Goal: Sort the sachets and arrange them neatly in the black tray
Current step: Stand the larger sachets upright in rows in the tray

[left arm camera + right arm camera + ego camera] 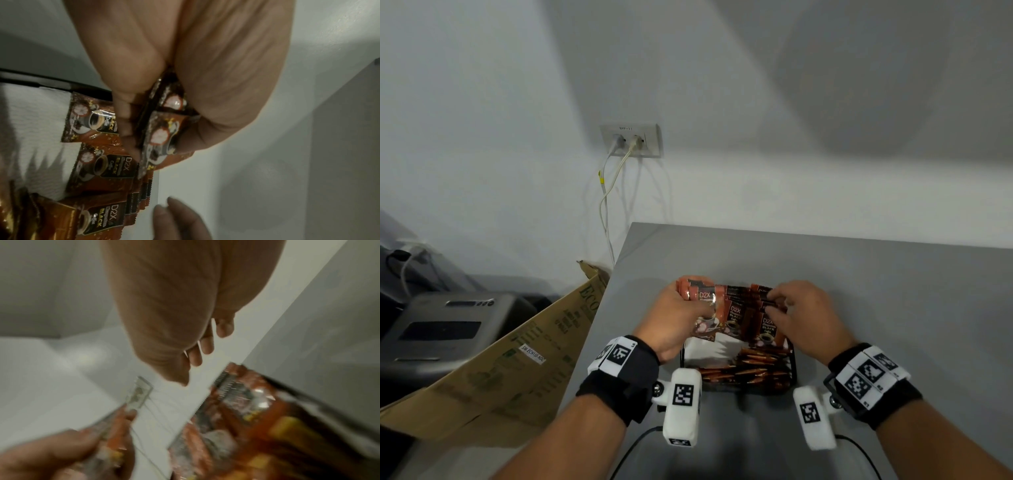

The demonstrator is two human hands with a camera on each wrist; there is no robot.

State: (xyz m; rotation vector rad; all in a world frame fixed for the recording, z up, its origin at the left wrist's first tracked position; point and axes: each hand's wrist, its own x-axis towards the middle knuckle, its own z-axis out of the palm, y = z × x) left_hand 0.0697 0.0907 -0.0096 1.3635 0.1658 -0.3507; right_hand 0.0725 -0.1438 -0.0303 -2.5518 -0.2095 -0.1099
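Note:
A black tray point(794, 371) on the grey table holds a white paper towel point(705, 349), brown stick sachets point(750, 368) at its near side and D2X black coffee sachets point(767, 325) at its far side. My left hand point(685, 308) grips a bunch of coffee sachets point(702, 294) above the tray's far left corner; in the left wrist view the held sachets point(162, 134) sit between thumb and fingers. My right hand point(782, 303) hovers over the tray's coffee sachets, its fingers point(197, 353) straight and holding nothing.
The grey table point(876, 308) ends at its left edge close to the tray. A cardboard box point(517, 359) leans there, with a grey machine point(445, 329) beyond it. A wall socket point(631, 140) with two white cables sits on the wall behind.

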